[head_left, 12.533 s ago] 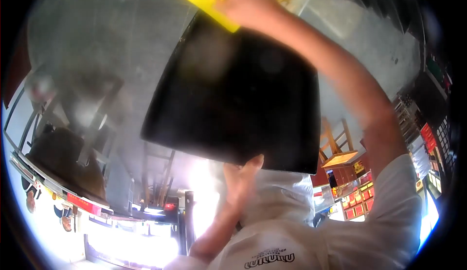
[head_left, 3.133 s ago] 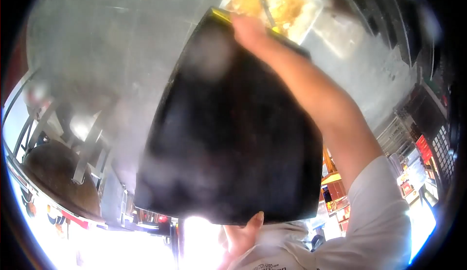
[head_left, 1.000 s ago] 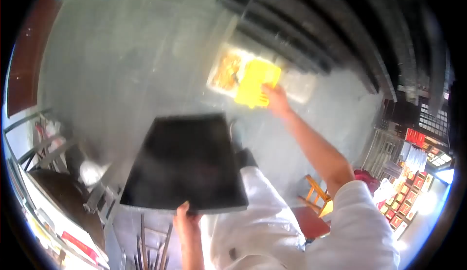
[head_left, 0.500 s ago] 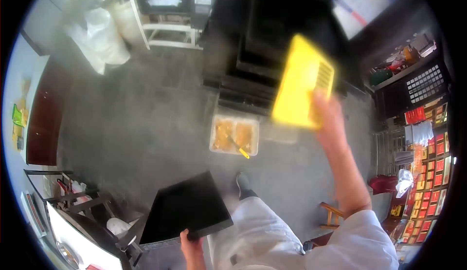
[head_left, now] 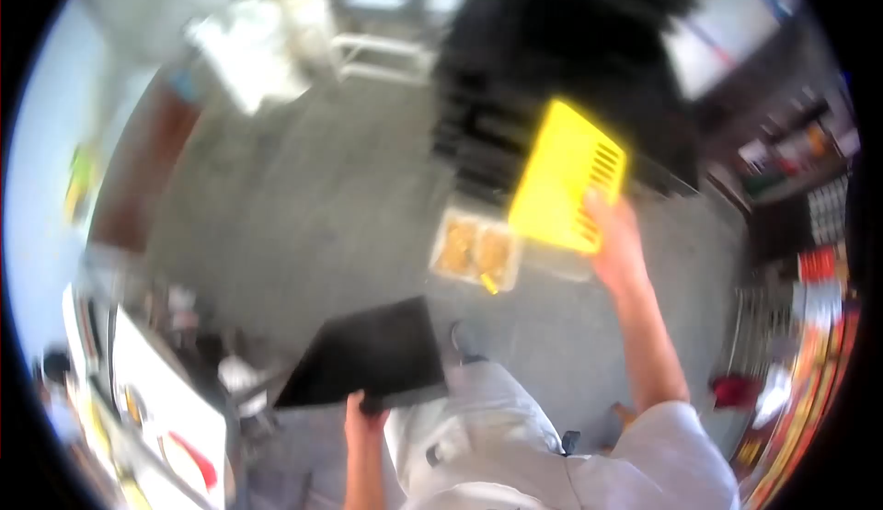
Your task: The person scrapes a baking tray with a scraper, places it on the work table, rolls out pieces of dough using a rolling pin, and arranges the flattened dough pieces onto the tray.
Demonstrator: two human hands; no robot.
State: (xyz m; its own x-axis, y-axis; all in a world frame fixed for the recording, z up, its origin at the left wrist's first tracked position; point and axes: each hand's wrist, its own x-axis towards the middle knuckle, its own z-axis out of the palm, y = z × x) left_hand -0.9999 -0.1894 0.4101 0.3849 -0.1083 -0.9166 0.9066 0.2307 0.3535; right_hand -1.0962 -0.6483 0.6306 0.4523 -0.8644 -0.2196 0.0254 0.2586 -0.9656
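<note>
Places are given relative to the shallow pale tub point(head_left: 448, 275), which stands on the grey floor point(head_left: 303, 188). Beyond the tub and to its right rises a large black stack point(head_left: 570, 68), its outlines blurred; well beyond the tub to the left are white sacks point(head_left: 262, 45).

The black panel point(head_left: 372, 349) is on the wearer's side of the tub, to its left, raised off the floor. The left hand point(head_left: 363, 415) grips it at the near edge, thumb on top; the fingers beneath are hidden. Whether the panel's corner touches the trouser leg point(head_left: 501, 404) cannot be told.

The yellow slotted plate point(head_left: 559, 174) is held up to the right of the tub, overlapping the stack in view. The right hand point(head_left: 614, 234) is closed on its slotted side.

Within the tub are two portions of orange-brown material point(head_left: 455, 245) and a tool with a yellow handle point(head_left: 488, 283) reaching the near rim.

Probable hazards: with only one edge supported, the panel could dip at its far side if the left grip slackens. The plate, swung low, could catch the handle and flick material onto the floor.
</note>
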